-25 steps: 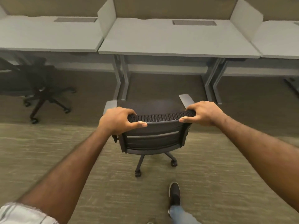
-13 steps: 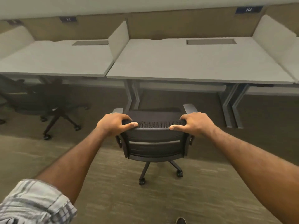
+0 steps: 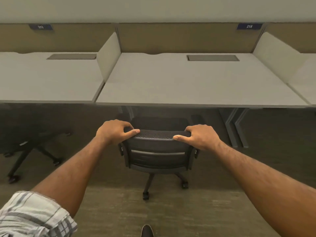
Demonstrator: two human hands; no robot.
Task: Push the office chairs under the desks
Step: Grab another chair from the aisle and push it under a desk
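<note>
both of your hands grip the top edge of the black mesh-backed office chair (image 3: 158, 152): your left hand (image 3: 113, 131) is curled over its left corner, your right hand (image 3: 201, 136) over its right corner, thumbs lying along the rim. the chair's seat sits partly in shadow beneath the front edge of the pale grey desk (image 3: 188, 86), its casters on the brown carpet (image 3: 119, 211). grey side dividers (image 3: 108, 55) separate this desk from its neighbours, and a tan back panel carries a blue number plate (image 3: 249, 26) reading 214. a second chair (image 3: 30, 142) stands under the left desk (image 3: 47, 79). your plaid sleeve (image 3: 32, 216) and a shoe tip (image 3: 147, 230) show low down.
</note>
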